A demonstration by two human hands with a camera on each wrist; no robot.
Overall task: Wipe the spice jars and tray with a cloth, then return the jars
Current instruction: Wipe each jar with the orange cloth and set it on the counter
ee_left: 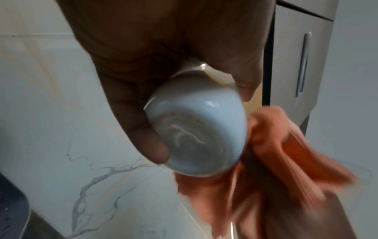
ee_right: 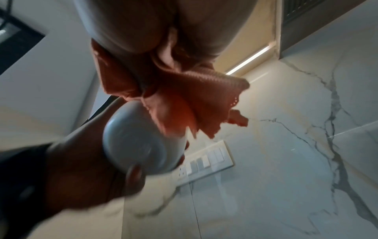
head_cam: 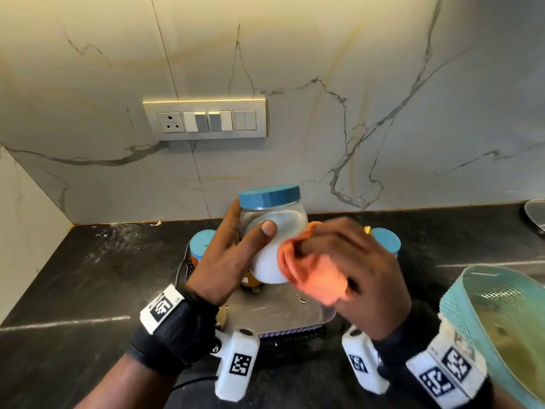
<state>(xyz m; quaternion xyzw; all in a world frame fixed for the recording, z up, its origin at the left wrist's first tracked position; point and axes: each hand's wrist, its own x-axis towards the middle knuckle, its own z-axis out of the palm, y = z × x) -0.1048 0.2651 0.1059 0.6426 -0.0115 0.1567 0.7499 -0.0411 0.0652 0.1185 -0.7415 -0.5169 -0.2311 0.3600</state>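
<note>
Two hands work above the black counter (head_cam: pixel 88 290). Head view: left hand (head_cam: pixel 224 261) holds a clear jar (head_cam: pixel 271 231) with a blue lid (head_cam: pixel 269 196), tilted, white powder inside; thumb across its front, fingers curled round the back. Right hand (head_cam: pixel 354 261) grips a bunched orange cloth (head_cam: pixel 312 276) pressed to the jar's lower right side. Below them sits a metal tray (head_cam: pixel 295 317); two more blue-lidded jars, one left (head_cam: pixel 202 243) in the tray, one right (head_cam: pixel 386 240) behind the right hand. A teal basket (head_cam: pixel 483 314) stands at right.

Left wrist view: jar base (ee_left: pixel 196 139) faces the camera, pinched between thumb and fingers (ee_left: pixel 151 145); cloth (ee_left: pixel 286 145) touches its right edge, blurred.

Right wrist view: cloth (ee_right: pixel 184 100) hangs bunched from the closed fingers onto the jar (ee_right: pixel 139 142).
</note>
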